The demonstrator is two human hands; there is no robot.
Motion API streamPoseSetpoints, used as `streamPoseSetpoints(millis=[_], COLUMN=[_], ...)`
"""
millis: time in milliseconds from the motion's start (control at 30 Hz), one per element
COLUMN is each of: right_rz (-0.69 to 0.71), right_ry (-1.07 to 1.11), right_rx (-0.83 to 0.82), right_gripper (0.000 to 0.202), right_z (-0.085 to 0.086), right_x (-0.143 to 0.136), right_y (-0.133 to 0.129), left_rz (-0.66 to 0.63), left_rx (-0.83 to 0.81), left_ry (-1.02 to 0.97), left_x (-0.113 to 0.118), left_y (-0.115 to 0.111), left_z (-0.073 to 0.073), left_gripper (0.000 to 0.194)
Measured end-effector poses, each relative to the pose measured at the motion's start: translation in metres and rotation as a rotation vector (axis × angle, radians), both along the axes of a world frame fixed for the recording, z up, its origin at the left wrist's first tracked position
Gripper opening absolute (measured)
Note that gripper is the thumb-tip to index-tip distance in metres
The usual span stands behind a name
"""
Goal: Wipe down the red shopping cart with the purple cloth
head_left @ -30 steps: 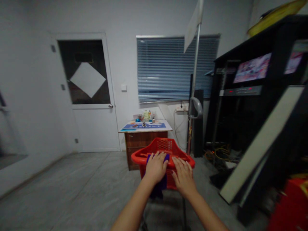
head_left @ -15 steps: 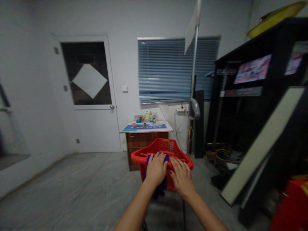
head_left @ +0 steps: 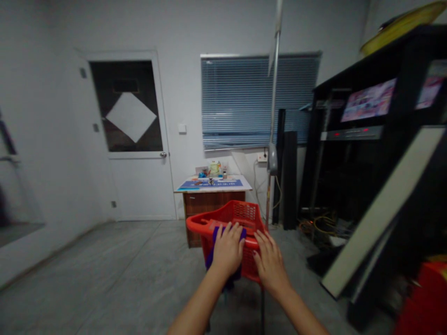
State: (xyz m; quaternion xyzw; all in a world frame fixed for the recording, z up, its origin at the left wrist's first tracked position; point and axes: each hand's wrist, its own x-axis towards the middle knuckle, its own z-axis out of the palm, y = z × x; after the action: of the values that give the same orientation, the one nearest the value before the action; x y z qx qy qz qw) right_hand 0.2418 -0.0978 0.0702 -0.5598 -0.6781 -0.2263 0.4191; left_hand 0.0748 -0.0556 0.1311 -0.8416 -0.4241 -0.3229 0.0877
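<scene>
A red plastic basket (head_left: 251, 265) on thin legs stands in front of me, its wide rim toward me. Over the rim's near edge hangs a purple cloth (head_left: 210, 258). My left hand (head_left: 228, 249) presses down on the cloth with its fingers bent over the rim, so the fingertips' grip is partly hidden. My right hand (head_left: 270, 258) lies at the rim's right end, fingers apart and bare of any object. Both hands are palm down and a short gap separates them.
Behind the basket is a small wooden desk (head_left: 213, 197) with bottles on top. An upright metal pole (head_left: 274, 97) rises just beyond the basket's right side. A black rack (head_left: 352, 172) with screens and a leaning pale board (head_left: 382, 214) are at the right. A white door (head_left: 139, 186) is at the left.
The basket has turned, its right end swinging inward and its left end shifting slightly left. My right hand has moved a little right. The pole has shifted left and its sign is now nearly edge-on.
</scene>
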Motion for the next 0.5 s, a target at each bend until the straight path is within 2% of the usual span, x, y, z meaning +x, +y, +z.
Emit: streamPoseSetpoints(millis=[133,300,400,500], right_rz=[0.009,0.017,0.019,0.022], right_ry=[-0.033,-0.013,0.015,0.03], right_rx=[-0.019,-0.028,-0.017,-0.003], right_gripper=[0.05,0.05,0.051,0.053], right_z=[0.002,0.003,0.002,0.0], right_x=[0.0,-0.003,-0.009,-0.013], right_y=[-0.001,-0.002,0.0,0.001], left_rz=[-0.033,0.107,0.117,0.061], left_rx=[0.024,0.028,0.028,0.021], left_ry=[0.013,-0.043,-0.051,-0.037], left_x=[-0.009,-0.025,-0.02,-0.007], left_y=[0.003,0.013,0.01,0.002], left_z=[-0.003,-0.002,-0.003,-0.004], left_gripper=[0.04,0.038,0.039,0.04])
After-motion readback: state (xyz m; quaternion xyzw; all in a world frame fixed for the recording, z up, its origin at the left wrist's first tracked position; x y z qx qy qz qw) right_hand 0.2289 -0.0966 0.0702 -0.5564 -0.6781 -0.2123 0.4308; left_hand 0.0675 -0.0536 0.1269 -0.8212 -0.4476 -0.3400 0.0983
